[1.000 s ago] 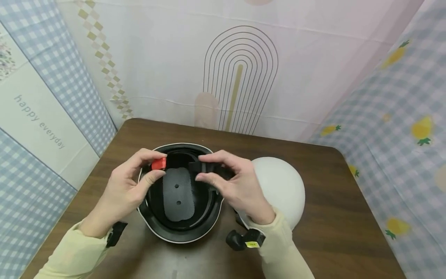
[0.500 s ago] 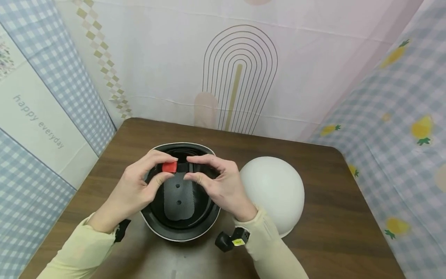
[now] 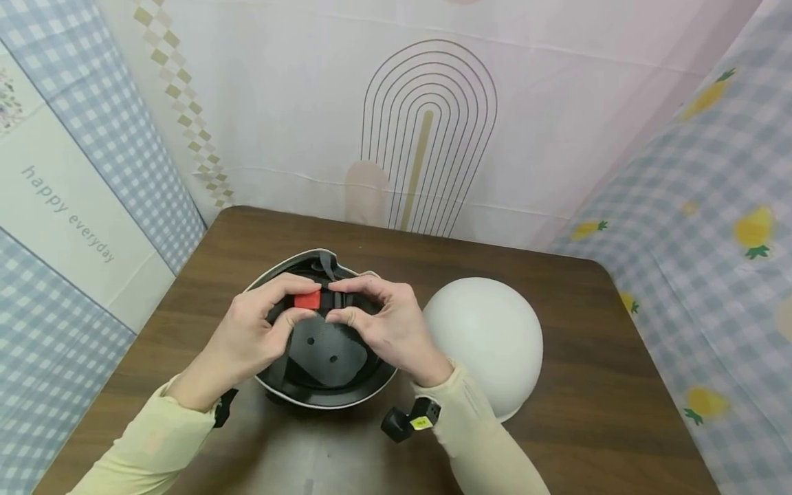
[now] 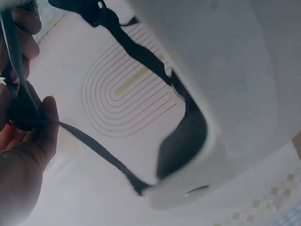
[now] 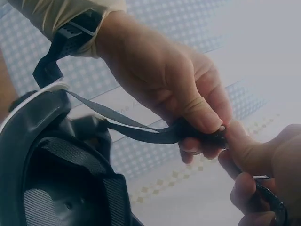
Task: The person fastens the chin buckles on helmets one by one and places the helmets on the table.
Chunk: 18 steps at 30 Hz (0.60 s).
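Note:
A white-shelled helmet [image 3: 328, 395] with black lining lies open side up in the head view, tilted compared with flat. Over it, my left hand [image 3: 247, 337] pinches the red end of the chin strap buckle [image 3: 307, 300] between thumb and fingers. My right hand [image 3: 396, 326] pinches the buckle's black end, and the two ends sit right against each other. In the right wrist view the black strap [image 5: 146, 134] runs taut from the helmet's edge to my right fingers. The left wrist view shows another length of strap [image 4: 94, 145] reaching the white shell [image 4: 235, 94].
A white dome [image 3: 485, 344], rounded side up, stands on the brown wooden table [image 3: 594, 371] just right of my right forearm. Patterned cloth [image 3: 297, 103] hangs behind the table, with checked cloth [image 3: 699, 275] at the sides.
My hands have come together, bringing the red and black buckle ends from apart to meeting. The helmet has then tilted, its near rim rising, with the strap drawn up.

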Tool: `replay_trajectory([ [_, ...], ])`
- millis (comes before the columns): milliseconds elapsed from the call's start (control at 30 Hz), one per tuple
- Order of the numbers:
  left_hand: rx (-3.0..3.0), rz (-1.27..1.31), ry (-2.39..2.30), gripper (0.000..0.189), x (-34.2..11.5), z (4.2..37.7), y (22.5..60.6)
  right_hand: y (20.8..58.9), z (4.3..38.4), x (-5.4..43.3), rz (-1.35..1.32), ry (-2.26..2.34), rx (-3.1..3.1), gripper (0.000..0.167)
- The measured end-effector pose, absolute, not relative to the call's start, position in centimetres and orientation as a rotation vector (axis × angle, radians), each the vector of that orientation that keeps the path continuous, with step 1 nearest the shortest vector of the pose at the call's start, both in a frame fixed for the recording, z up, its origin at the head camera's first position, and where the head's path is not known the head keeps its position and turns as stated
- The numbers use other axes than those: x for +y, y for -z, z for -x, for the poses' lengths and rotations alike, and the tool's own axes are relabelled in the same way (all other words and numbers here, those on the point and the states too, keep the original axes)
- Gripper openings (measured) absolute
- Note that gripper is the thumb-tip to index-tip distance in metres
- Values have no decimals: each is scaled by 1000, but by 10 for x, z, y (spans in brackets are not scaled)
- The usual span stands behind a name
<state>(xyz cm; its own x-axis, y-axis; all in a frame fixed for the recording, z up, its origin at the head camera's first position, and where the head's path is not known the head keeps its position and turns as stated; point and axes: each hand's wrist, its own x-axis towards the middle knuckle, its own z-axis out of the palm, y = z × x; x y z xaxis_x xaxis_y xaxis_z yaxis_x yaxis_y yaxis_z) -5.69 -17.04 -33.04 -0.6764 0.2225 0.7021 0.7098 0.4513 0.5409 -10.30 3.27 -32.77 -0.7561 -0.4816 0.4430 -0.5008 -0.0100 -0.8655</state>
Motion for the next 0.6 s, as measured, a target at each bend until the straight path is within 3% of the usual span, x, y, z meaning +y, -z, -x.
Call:
replay_trajectory([
  [100, -2168, 796, 1130, 23, -169, 58, 332, 327, 103, 32, -1116, -1866, -2225, 30],
  [233, -2154, 786, 1112, 32, -166, 58, 333, 327, 103, 29, -1135, -1841, -2207, 30],
  [333, -2158, 756, 1151, 25, -163, 57, 331, 328, 104, 30, -1111, -1924, -2185, 31],
  [500, -2195, 699, 1177, 50, -162, 54, 327, 326, 108, 37, -1103, -1910, -2233, 43],
  [600, -2207, 643, 1163, 54, -165, 52, 326, 327, 111, 44, -1094, -1821, -2269, 48],
])
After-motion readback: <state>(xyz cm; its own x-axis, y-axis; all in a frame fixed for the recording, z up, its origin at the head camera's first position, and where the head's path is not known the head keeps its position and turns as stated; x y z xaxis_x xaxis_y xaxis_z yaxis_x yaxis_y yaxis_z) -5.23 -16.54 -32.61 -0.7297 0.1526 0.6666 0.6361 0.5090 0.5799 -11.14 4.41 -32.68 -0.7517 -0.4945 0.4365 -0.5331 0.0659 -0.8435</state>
